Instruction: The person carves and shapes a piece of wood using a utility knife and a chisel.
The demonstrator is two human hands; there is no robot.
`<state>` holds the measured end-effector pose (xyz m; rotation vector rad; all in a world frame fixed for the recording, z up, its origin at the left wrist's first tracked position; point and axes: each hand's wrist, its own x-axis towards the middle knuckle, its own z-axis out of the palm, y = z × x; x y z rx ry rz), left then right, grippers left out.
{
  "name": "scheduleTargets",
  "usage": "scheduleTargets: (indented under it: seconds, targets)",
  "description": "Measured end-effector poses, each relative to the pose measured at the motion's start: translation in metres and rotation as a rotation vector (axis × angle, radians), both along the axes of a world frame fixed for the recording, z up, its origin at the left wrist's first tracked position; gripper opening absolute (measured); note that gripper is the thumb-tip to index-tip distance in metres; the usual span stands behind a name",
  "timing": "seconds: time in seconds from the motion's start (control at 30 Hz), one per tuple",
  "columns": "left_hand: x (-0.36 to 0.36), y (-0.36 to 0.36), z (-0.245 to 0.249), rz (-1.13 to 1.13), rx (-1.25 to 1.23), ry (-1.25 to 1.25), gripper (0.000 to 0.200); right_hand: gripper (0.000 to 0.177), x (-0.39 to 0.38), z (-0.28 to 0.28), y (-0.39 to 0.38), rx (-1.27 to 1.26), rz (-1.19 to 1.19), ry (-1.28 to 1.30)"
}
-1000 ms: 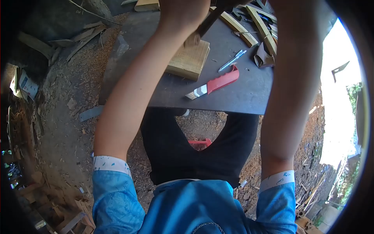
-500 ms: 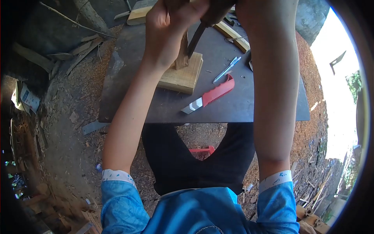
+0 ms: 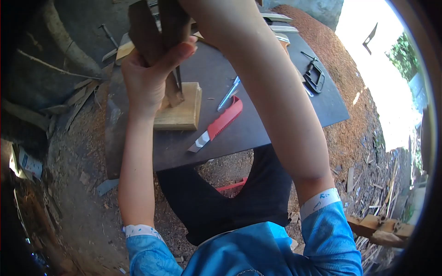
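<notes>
My left hand (image 3: pixel 147 69) grips a dark piece of wood (image 3: pixel 143 32) that stands upright on a pale wooden block (image 3: pixel 179 117) at the left of the dark table (image 3: pixel 285 110). My right forearm crosses the view from lower right to the top edge. My right hand (image 3: pixel 195 10) is mostly cut off there and seems closed on a dark tool. The tool's thin blade (image 3: pixel 177 80) runs down along the upright wood, just above the block.
A red-handled knife (image 3: pixel 221 122) and a blue-silver pen (image 3: pixel 229 93) lie right of the block. A black clamp (image 3: pixel 314 76) and wood strips (image 3: pixel 276 18) lie farther back. Sawdust and wood scraps (image 3: pixel 377 227) cover the ground. My legs are under the table.
The view has tilted down and swung right, so hands and block sit lower and further left. The upright wood and blade still rest on the block, and the clamp has come into view.
</notes>
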<state>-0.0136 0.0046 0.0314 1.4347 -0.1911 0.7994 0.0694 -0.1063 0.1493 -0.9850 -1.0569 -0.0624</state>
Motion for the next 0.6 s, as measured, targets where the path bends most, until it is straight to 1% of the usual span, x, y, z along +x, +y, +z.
scheduleTargets:
  seconds: [0.03, 0.07, 0.13, 0.2, 0.23, 0.27, 0.3, 0.33, 0.37, 0.4, 0.43, 0.5, 0.6]
  targets:
    - [0.001, -0.001, 0.0, 0.004, 0.022, 0.003, 0.036, 0.05, 0.002, 0.0, -0.009, -0.028, -0.046, -0.05]
    - [0.001, 0.0, -0.001, 0.014, 0.043, 0.009, 0.037, 0.049, -0.008, 0.01, -0.021, -0.088, -0.152, 0.046]
    - [0.001, 0.0, -0.002, 0.031, 0.079, -0.001, 0.036, 0.049, 0.05, -0.013, -0.026, -0.089, -0.303, -0.207]
    - [0.0, 0.001, -0.005, 0.044, 0.106, -0.027, 0.034, 0.05, 0.08, -0.024, -0.065, -0.524, -0.595, -0.189]
    - [0.0, 0.003, -0.008, 0.05, 0.125, -0.012, 0.033, 0.051, 0.095, -0.037, -0.084, -0.81, -0.773, -0.17]
    - [0.002, 0.005, -0.009, 0.056, 0.146, 0.0, 0.033, 0.054, 0.151, -0.089, -0.099, -0.815, -0.988, -0.557]
    - [0.003, 0.006, -0.009, 0.063, 0.168, 0.009, 0.032, 0.072, 0.17, -0.107, -0.119, -1.298, -1.119, -0.509]
    - [0.003, 0.005, -0.008, 0.066, 0.132, 0.01, 0.033, 0.072, 0.17, -0.13, -0.135, -1.482, -1.23, -0.57]
    - [0.002, 0.001, -0.006, 0.07, 0.098, 0.012, 0.034, 0.069, 0.174, -0.14, -0.142, -1.683, -1.104, -0.349]
    - [0.003, -0.001, -0.004, 0.076, 0.066, 0.015, 0.035, 0.073, 0.172, -0.148, -0.149, -1.753, -1.009, -0.267]
    - [0.003, 0.0, -0.003, 0.077, 0.064, 0.013, 0.035, 0.073, 0.169, -0.157, -0.154, -1.69, -0.978, -0.219]
    - [0.004, 0.003, -0.004, 0.08, 0.064, 0.015, 0.034, 0.073, 0.177, -0.171, -0.157, -1.656, -0.893, -0.152]
    - [0.004, 0.002, -0.002, 0.053, 0.025, -0.008, 0.035, 0.074, 0.19, -0.178, -0.163, -1.605, -0.906, -0.196]
